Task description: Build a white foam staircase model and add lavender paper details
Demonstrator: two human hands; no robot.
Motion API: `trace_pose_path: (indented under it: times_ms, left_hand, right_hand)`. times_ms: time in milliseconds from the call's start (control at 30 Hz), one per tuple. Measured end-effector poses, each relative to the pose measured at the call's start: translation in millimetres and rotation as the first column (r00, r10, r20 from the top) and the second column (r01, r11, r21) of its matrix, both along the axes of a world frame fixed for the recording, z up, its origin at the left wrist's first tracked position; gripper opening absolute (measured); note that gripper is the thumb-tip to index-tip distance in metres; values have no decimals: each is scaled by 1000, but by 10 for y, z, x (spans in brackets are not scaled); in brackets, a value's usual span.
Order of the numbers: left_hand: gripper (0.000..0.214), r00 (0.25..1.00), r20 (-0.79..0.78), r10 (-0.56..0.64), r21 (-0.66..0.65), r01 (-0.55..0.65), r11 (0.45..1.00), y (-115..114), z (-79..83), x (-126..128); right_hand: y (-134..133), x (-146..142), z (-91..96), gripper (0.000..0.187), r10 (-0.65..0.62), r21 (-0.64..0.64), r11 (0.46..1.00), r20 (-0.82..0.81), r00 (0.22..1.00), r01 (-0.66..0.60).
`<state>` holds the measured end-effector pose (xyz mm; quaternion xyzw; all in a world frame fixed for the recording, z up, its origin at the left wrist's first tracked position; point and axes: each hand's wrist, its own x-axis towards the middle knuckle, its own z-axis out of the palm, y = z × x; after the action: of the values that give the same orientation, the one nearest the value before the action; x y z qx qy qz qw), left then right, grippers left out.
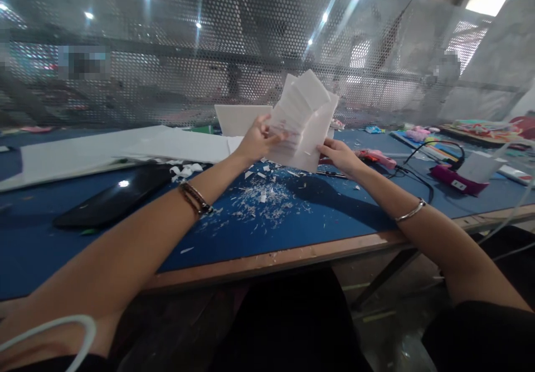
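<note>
Evidently, your right hand pinches the white sheets at their lower right edge while your left hand touches their left side, grip undeterminable, all raised above the blue tabletop, where bare surface separates the paper scraps from the wooden front edge.

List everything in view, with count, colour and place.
Held pieces: several, white, fanned in the hands
Upright board: one, white, behind the left hand
Flat sheets: several, white, table's left
Glossy object: one, black, before the flat sheets
Shavings: uncountable, whitish, mid-table
Purple object: one, table's right
Table: one, blue top, below the hands
Perforated screen: greyish, background, panel count unclear
Small items, far right: several, mixed colours, blurred
Left hand: one, pieces' left edge
Right hand: one, pieces' lower right
</note>
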<state>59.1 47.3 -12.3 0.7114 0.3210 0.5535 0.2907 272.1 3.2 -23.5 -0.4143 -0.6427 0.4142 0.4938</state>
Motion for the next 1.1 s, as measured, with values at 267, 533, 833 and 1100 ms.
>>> trace_pose_path:
  times_ms: [267,533,833,1100]
  left_hand:
    - [51,909,-343,-236,-186,181,966,-62,23,-117]
    - [41,792,-527,-308,-244,206,948,-27,32,-171]
    - [31,749,-645,-151,-130,87,988,64,64,-307]
    - [43,915,-387,115,59,-100,993,195,80,-429]
  right_hand:
    - [30,91,16,24,-16,55,998,46,999,13]
    - [54,178,32,21,-86,81,993,22,996,84]
    - [81,231,57,21,-120,77,990,-26,992,122]
    - [82,249,47,20,-110,89,990,-32,993,112]
